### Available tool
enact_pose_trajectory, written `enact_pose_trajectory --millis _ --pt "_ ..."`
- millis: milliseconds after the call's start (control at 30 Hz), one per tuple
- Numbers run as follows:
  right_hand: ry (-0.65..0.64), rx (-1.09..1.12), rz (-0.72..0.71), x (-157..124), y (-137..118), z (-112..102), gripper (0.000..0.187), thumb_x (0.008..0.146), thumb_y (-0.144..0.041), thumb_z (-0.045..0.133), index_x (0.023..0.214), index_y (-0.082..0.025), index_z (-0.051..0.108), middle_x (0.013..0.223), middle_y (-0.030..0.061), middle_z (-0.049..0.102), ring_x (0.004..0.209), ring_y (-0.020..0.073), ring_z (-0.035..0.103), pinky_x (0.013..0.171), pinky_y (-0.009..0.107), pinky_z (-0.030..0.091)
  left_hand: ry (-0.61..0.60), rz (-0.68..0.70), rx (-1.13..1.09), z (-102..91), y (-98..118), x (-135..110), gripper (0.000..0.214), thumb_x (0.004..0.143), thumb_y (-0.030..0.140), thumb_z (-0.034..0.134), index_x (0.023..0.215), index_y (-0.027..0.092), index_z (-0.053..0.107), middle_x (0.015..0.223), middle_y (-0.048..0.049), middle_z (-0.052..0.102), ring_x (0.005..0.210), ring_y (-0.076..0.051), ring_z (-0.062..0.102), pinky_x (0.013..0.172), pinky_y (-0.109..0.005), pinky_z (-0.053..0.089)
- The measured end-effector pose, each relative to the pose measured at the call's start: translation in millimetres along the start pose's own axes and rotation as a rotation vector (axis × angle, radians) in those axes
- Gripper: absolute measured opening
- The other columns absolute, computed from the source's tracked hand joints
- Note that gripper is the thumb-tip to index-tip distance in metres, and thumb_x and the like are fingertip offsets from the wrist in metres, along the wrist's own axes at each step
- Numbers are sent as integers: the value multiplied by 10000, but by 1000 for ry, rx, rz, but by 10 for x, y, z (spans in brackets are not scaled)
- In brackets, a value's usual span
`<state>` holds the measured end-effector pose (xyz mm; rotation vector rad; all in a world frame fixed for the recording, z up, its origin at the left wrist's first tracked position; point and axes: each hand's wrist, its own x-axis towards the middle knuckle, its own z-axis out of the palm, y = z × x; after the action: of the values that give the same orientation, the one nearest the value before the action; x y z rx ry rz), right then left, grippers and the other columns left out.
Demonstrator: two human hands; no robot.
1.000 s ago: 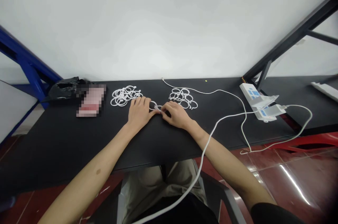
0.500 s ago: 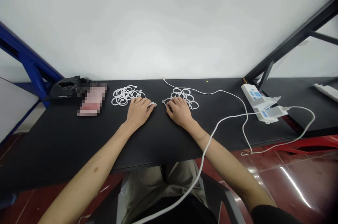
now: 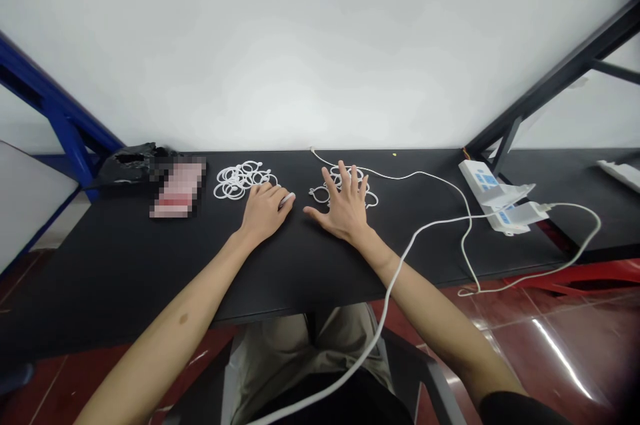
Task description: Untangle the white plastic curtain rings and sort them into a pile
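My left hand (image 3: 264, 213) rests on the black table with its fingers curled closed. Between its thumb and forefinger shows the edge of a white ring (image 3: 287, 199); most of it is hidden by the hand. Just beyond that hand lies a pile of thin white rings (image 3: 231, 183), each with a small knob. My right hand (image 3: 346, 208) is open, fingers spread wide and palm down, with nothing held. It hovers over or touches a second pile of white rings (image 3: 371, 199), covering part of it; I cannot tell whether it touches them.
A white power strip (image 3: 475, 181) with a plugged-in charger stands on the right, and a white cable (image 3: 415, 230) runs across my right forearm. At the left lie a crumpled black plastic bag (image 3: 127, 168) and a blurred pink object (image 3: 177, 188). A white wall (image 3: 320, 45) backs the table.
My right hand has opened from a curled pose, its fingers now spread over the right pile. My left hand keeps its grip and has barely moved.
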<state>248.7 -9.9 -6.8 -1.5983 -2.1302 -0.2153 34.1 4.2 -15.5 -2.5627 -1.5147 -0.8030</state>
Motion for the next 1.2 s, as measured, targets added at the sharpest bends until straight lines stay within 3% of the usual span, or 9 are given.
enact_pose_trajectory --millis 500,833,1033,1200 --pt "-24 -19 55 -3 109 63 941 812 -739 550 1559 -253 250 1638 174 193 1485 499 90 1097 789 102 -7 -3 -42 16 -5 7 305 1009 339 417 826 221 630 840 -48 712 867 -245 570 867 -427 383" --pt "-59 -95 247 67 292 -54 957 846 -788 414 1572 -189 241 1639 210 174 1492 472 143 1147 706 130 -12 5 -66 3 -4 14 289 1007 332 429 829 212 623 824 -41 700 858 -233 569 862 -410 388" --pt "-19 -159 317 72 407 -110 927 853 -794 394 1534 -170 314 1580 218 292 1475 392 252 1183 597 177 -6 10 -73 24 -19 13 279 1004 327 450 827 199 624 811 -37 693 841 -224 562 844 -396 382" --pt "35 -146 321 75 442 -113 896 845 -776 446 1486 -152 394 1512 231 379 1437 361 328 1176 580 211 0 17 -84 29 -29 6 276 1001 325 465 814 197 622 797 -27 689 829 -215 554 842 -390 384"
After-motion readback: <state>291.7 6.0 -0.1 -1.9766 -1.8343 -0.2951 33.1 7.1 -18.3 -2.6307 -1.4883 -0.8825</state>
